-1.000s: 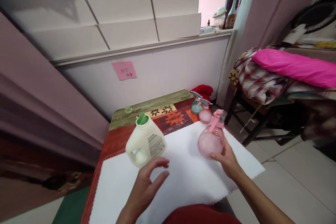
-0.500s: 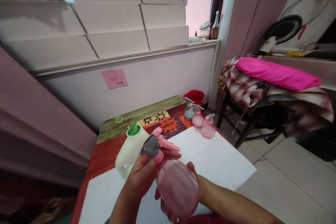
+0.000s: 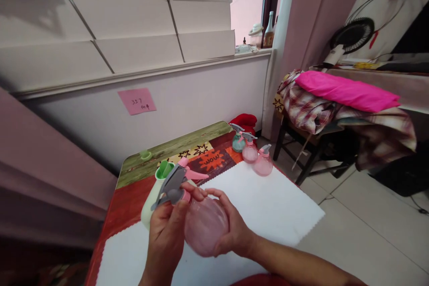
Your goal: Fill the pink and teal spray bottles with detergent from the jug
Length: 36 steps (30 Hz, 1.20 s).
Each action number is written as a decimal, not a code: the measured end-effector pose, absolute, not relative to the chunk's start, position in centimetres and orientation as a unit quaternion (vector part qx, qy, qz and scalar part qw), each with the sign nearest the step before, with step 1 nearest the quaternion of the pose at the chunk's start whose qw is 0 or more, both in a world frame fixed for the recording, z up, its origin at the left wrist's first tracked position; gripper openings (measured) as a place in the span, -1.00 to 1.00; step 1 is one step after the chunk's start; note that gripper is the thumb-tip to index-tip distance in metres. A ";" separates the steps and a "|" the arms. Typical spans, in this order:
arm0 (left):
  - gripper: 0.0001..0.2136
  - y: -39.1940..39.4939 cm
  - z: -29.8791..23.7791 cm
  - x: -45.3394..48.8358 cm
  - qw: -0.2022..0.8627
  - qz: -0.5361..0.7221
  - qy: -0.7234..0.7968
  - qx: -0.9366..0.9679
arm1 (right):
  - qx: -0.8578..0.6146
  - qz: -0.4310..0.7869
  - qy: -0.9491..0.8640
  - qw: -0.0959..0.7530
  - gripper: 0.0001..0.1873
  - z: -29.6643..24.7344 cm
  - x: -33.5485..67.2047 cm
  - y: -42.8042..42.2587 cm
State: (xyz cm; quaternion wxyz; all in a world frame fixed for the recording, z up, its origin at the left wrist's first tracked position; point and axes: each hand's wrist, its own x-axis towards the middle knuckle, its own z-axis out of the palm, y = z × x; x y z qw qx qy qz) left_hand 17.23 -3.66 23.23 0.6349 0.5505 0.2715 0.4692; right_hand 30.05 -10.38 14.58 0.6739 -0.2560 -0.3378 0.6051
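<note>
A round pink spray bottle (image 3: pixel 203 228) is held up over the white cloth (image 3: pixel 275 201). My right hand (image 3: pixel 233 225) wraps round its belly from the right. My left hand (image 3: pixel 167 232) grips the grey and pink trigger head (image 3: pixel 176 183) at the bottle's neck. Just behind my left hand stands a cream detergent jug (image 3: pixel 150 199) with an open green spout (image 3: pixel 164 170).
Three small spray bottles (image 3: pixel 251 152) stand at the table's far right corner. A small green cap (image 3: pixel 145 155) lies at the far left of the patterned table (image 3: pixel 124 203). A chair piled with clothes (image 3: pixel 335 107) is on the right, a wall with a pink note (image 3: pixel 136 101) ahead.
My right hand lifted the pink spray bottle from the cloth's right side and brought it close in front of me. My left hand closed on its trigger head.
</note>
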 end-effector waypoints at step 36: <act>-0.78 -4.1 24.5 16.3 0.597 0.467 0.315 0.571 | -0.194 0.878 -0.086 0.428 0.02 13.9 30.6 -10.8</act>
